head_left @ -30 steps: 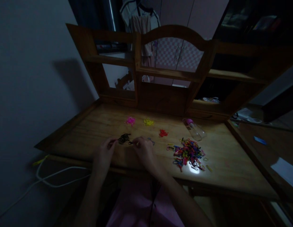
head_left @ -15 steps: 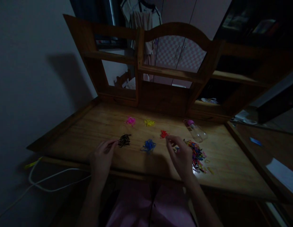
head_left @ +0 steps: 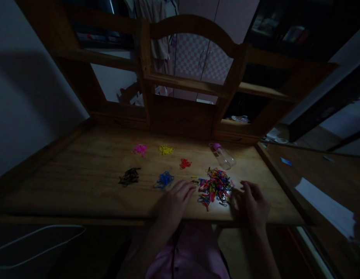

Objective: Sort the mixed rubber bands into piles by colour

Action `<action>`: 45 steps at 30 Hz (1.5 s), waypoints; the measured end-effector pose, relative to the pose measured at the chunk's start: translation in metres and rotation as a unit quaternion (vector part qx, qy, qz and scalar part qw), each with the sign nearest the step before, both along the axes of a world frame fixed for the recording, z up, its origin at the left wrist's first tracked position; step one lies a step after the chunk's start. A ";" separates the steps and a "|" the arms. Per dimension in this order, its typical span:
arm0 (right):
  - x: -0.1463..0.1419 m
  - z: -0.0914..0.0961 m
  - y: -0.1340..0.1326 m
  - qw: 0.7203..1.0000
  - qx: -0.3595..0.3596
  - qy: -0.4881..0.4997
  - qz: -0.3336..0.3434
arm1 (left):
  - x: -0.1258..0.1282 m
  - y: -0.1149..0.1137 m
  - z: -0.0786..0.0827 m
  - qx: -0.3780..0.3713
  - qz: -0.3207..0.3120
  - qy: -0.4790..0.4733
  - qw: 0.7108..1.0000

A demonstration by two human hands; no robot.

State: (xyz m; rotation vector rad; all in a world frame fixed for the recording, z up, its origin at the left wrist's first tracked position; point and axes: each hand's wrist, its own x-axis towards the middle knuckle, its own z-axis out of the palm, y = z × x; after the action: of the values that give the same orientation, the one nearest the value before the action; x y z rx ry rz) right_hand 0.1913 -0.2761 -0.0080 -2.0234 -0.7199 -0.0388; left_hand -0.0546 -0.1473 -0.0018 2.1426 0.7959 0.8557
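Observation:
A mixed pile of small coloured rubber bands [head_left: 216,186] lies on the desk between my two hands. My left hand [head_left: 175,201] is at its left edge, fingers drawn together and their tips beside a few dark and yellow bands. My right hand [head_left: 255,203] is just right of the pile, thumb and forefinger close together; whatever they may hold is too small to make out. Sorted by colour, separate piles lie further left: black bands [head_left: 130,176], blue bands [head_left: 164,180], red bands [head_left: 185,163], yellow bands [head_left: 166,149] and pink bands [head_left: 139,149].
A clear bottle with a pink cap [head_left: 223,157] lies behind the mixed pile. The wooden desk [head_left: 89,162] has a shelf unit [head_left: 182,116] along its back. White paper [head_left: 325,205] is on a surface at the right, and a white cable [head_left: 37,232] hangs at lower left.
My left hand has left the black pile and moved right to the mixed pile. My right hand has gone from near the red bands to the mixed pile's right side. The view has shifted right.

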 end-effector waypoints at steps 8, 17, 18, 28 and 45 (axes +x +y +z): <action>0.013 -0.006 -0.039 0.993 -0.085 -0.008 0.075 | 0.028 0.002 -0.018 0.048 0.116 0.080 0.989; 0.025 0.019 -0.024 0.934 -0.182 -0.063 0.299 | 0.033 0.006 -0.023 0.056 0.092 0.082 0.991; 0.024 0.020 -0.021 0.934 -0.192 -0.053 0.297 | 0.032 0.006 -0.023 0.050 0.089 0.081 0.991; 0.026 0.011 -0.015 0.926 -0.290 -0.076 0.229 | 0.030 0.008 -0.021 -0.008 0.029 0.048 0.998; -0.031 0.091 0.171 0.808 -0.205 -0.177 0.523 | 0.018 -0.023 -0.021 0.003 0.108 -0.028 0.994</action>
State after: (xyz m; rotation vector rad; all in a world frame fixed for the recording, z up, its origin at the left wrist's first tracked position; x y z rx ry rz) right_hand 0.1600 -0.1050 0.0825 -1.7323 -2.1539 0.4263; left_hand -0.0367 -0.1703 -0.0225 2.0527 1.0108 1.0242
